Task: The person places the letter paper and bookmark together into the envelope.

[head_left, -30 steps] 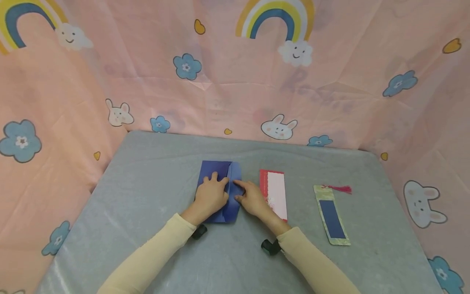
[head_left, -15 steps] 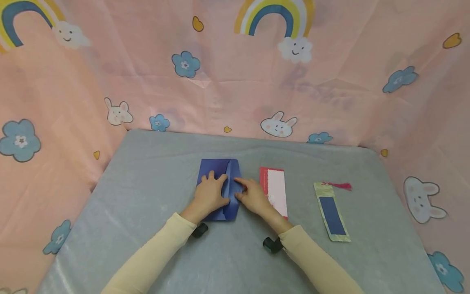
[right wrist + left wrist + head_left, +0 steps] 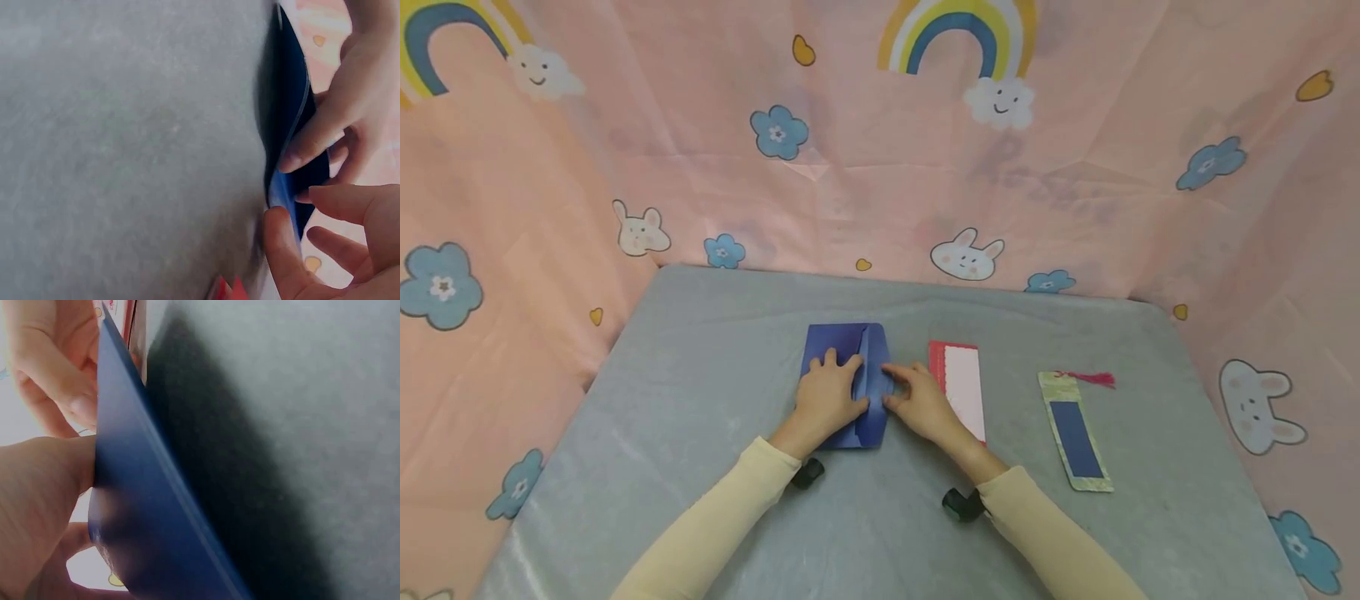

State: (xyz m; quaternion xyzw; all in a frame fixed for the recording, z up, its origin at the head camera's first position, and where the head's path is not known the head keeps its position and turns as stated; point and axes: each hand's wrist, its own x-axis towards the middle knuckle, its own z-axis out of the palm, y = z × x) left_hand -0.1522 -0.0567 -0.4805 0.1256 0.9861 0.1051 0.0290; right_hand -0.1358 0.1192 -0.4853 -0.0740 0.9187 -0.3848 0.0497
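Left grip (image 3: pixel 826 396) rests palm-down, fingers spread on the blue envelope (image 3: pixel 835 336), while right grip (image 3: pixel 920 402) beside it pinches the flap's edge (image 3: pixel 886 342).

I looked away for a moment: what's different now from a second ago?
Little: the right hand has edged slightly to its own right, toward the red-and-white card, and the left hand has spread its thumb and forefinger a bit wider on the blue envelope. Nothing was visibly picked up or let go. Envelope, card and tasselled bookmark lie as before.
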